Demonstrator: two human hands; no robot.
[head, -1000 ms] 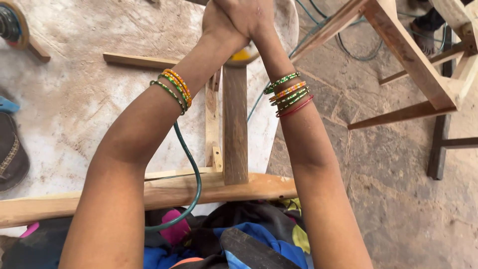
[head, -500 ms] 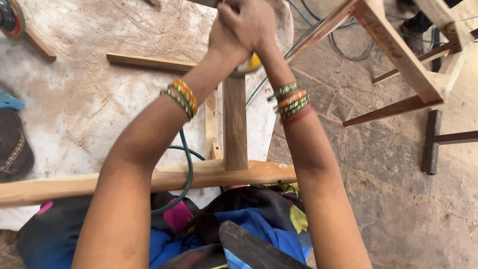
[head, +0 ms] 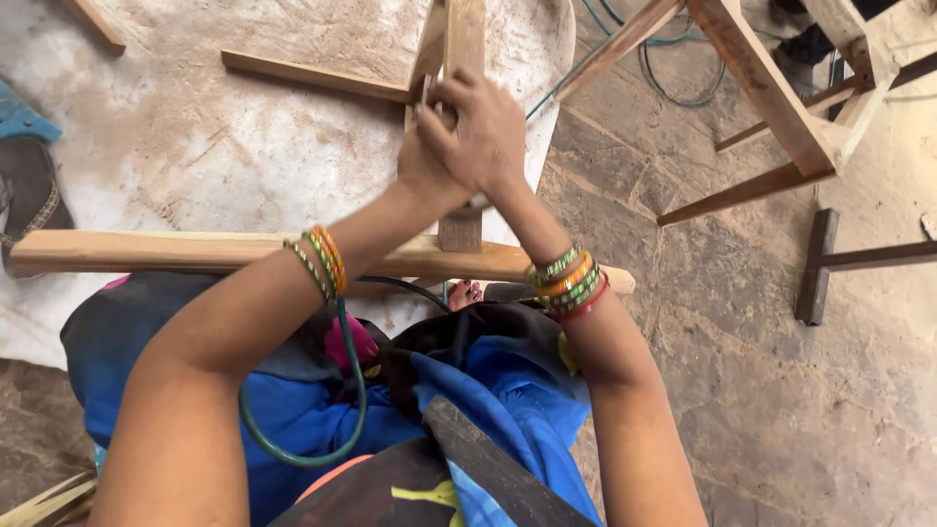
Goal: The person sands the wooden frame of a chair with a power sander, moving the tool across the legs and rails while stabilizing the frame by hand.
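Observation:
My right hand (head: 480,129) lies over my left hand (head: 426,174), both closed together on a small corded hand tool that they almost wholly hide. They press it against an upright wooden slat (head: 465,37). The slat meets a long wooden beam (head: 146,251) lying across in front of my lap. A green cable (head: 351,395) loops from under the hands down over my blue clothing. Coloured bangles ring both wrists.
A dusty white sheet (head: 195,146) covers the floor under the work, with a thin wooden strip (head: 312,76) on it. A wooden stool frame (head: 761,93) stands at the upper right on stone paving. A dark wooden piece (head: 815,263) and loose cables (head: 669,83) lie nearby.
My clasped hands have slid down the slat toward the long beam and me. The view has tilted down, so the yellow part of the tool is now hidden.

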